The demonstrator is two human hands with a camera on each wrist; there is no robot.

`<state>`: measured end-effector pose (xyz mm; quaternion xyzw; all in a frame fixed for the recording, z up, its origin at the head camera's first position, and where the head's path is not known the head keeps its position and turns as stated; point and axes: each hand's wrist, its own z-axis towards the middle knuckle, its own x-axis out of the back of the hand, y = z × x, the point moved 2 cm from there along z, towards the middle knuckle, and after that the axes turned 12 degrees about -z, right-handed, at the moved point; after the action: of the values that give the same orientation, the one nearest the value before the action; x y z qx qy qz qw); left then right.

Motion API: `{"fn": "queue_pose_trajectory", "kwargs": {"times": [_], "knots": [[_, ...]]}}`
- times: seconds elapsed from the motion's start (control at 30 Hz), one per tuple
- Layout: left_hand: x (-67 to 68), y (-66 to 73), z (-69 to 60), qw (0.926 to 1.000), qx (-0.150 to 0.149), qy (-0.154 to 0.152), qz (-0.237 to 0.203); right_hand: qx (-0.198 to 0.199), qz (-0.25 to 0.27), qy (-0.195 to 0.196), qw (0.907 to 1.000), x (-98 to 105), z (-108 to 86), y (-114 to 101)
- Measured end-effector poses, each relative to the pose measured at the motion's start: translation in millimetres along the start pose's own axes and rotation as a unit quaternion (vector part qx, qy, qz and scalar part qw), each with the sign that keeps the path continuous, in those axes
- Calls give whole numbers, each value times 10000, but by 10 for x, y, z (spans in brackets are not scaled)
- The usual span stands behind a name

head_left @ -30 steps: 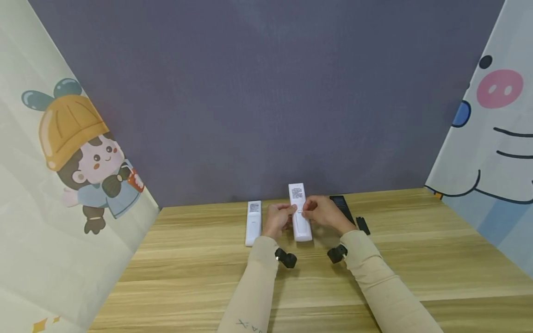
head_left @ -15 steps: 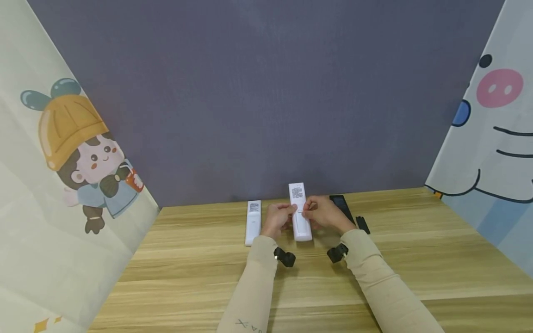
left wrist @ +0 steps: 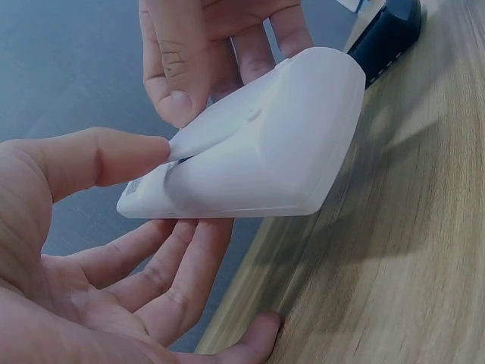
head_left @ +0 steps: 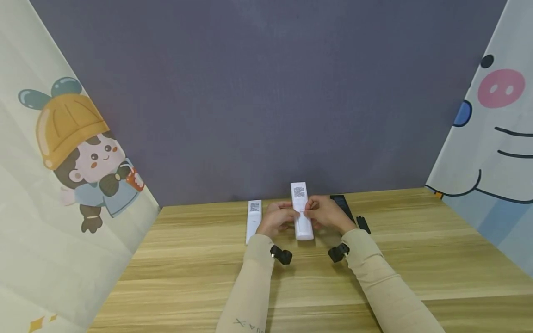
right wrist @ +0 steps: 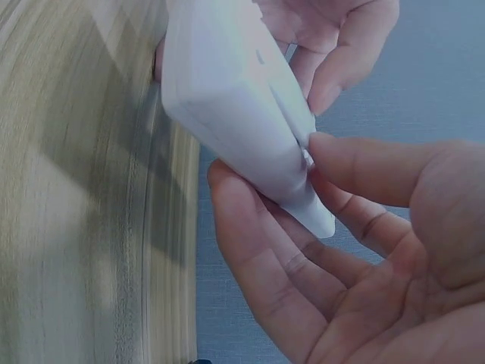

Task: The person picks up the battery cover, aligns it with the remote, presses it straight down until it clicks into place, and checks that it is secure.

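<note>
Head cam: left hand [head_left: 278, 217] and right hand [head_left: 327, 214] are both pinching a white remote [head_left: 302, 223], right between them. Left wrist: its battery cover [left wrist: 220, 123] sticks up at one edge. Right wrist: remote's tilted, held clear of the tabletop [right wrist: 45, 265].

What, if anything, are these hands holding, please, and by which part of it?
A white remote control: the left hand and right hand hold its opposite sides near the middle, thumbs at the lifted edge of its cover, fingers underneath.

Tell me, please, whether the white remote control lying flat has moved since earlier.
No, judged against the table's back edge, the lying white remote control stays put.
</note>
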<state>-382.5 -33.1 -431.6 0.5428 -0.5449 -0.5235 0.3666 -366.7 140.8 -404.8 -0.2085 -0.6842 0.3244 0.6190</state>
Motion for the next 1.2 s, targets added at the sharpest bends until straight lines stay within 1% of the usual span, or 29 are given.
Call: {"fn": "queue_pose_trajectory", "kwargs": {"times": [0.27, 0.6, 0.87, 1.2], "knots": [[-10, 11, -4, 10000, -33, -31, 76, 21, -10, 5, 10000, -5, 8, 8], [-18, 17, -5, 10000, -22, -74, 61, -37, -9, 14, 10000, -7, 11, 16], [-6, -7, 28, 9999, -74, -90, 36, -46, -23, 54, 10000, -8, 6, 13], [-12, -18, 29, 10000, -63, 13, 33, -12, -105, 85, 9999, -17, 12, 29]]}}
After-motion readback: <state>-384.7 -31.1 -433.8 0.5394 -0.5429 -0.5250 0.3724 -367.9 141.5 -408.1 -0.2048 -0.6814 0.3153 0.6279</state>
